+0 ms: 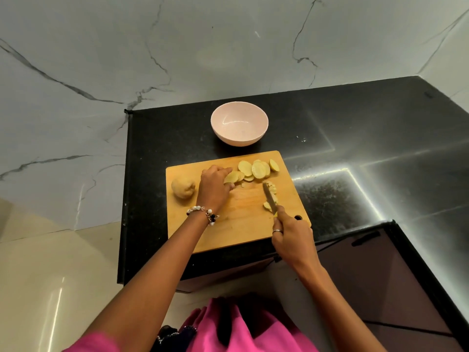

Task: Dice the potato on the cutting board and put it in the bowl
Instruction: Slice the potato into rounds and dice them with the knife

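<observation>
We see a wooden cutting board (236, 224) lying on a black desk (355, 123) at the centre of the frame. A pale pink bowl (239, 123) stands on the desk just above the board, apart from it, and we see nothing inside it.

The potato is in several parts, all on the board. An uncut piece with its skin on (183, 188) sits at the board's left edge. A row of overlapping round slices (253, 170) lies along the board's upper edge, running to its upper right corner. A small heap of cut bits (271, 196) lies right of centre, beside the knife blade.

The left hand (214, 186) is on the upper middle of the board, between the uncut piece and the slices. Its fingers are curled down and grip the leftmost slices of the row. A beaded bracelet (203, 212) sits on that wrist.

The right hand (291, 237) is at the board's lower right corner, closed round the handle of a knife (270, 199). The blade points toward the upper left, its tip near the slices and its edge among the cut bits. A ring (277, 231) is on one finger of this hand.

Pink clothing (241, 331) fills the bottom centre of the frame. A veined marble wall (177, 47) covers the upper part.
</observation>
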`<state>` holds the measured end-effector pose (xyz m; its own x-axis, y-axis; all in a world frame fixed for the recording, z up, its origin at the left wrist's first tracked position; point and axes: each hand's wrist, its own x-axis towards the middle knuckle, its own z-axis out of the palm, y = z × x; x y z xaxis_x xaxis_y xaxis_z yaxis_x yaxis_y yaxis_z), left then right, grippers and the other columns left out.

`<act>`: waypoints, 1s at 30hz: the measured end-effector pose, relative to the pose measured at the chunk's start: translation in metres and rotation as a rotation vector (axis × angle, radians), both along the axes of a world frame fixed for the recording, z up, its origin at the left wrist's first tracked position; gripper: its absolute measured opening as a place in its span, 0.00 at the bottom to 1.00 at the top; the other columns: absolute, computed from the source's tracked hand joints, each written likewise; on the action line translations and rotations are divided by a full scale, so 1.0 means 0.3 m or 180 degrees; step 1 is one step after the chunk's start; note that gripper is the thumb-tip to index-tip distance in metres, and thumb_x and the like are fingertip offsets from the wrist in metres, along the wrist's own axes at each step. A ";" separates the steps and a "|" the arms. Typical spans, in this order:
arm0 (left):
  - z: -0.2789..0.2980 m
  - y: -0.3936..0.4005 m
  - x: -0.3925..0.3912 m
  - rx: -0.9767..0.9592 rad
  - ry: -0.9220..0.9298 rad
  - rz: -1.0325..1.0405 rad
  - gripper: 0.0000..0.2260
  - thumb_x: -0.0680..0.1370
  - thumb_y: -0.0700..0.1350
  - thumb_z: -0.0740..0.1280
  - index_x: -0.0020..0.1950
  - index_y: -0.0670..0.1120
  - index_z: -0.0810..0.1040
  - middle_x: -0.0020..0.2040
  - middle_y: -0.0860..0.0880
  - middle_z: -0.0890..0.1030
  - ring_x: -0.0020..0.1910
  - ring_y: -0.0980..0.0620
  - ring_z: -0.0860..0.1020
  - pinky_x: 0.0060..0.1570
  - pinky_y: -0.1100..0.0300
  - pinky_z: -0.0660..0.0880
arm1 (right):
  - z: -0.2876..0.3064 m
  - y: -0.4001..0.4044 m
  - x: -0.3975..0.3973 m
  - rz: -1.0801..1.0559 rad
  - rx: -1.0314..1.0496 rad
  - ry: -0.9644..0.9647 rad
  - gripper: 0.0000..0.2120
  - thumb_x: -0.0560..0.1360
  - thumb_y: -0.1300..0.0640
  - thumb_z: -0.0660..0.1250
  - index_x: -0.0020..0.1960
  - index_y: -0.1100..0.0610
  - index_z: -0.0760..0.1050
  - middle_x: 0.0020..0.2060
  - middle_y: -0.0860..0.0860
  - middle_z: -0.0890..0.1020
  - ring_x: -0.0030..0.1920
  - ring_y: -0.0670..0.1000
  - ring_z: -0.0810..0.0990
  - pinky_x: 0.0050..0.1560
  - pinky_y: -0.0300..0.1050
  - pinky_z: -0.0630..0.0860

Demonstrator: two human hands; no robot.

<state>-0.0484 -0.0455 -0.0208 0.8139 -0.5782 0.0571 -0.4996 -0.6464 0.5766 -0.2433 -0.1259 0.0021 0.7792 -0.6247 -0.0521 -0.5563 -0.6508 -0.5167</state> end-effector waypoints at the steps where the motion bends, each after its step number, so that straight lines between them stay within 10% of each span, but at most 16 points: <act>1: -0.009 -0.005 0.008 0.0148 -0.0025 -0.0065 0.23 0.74 0.43 0.70 0.68 0.48 0.72 0.60 0.48 0.76 0.59 0.49 0.70 0.57 0.59 0.69 | 0.000 0.008 0.003 0.0075 0.0074 -0.0042 0.21 0.80 0.58 0.55 0.72 0.58 0.64 0.30 0.54 0.75 0.31 0.55 0.72 0.32 0.45 0.64; 30: 0.005 -0.062 0.033 -0.0686 0.0363 0.0685 0.23 0.72 0.45 0.73 0.65 0.44 0.74 0.60 0.45 0.79 0.56 0.49 0.77 0.57 0.56 0.75 | -0.003 -0.013 -0.011 -0.0124 0.0575 -0.0224 0.20 0.80 0.57 0.57 0.71 0.57 0.66 0.38 0.53 0.80 0.33 0.50 0.76 0.36 0.44 0.70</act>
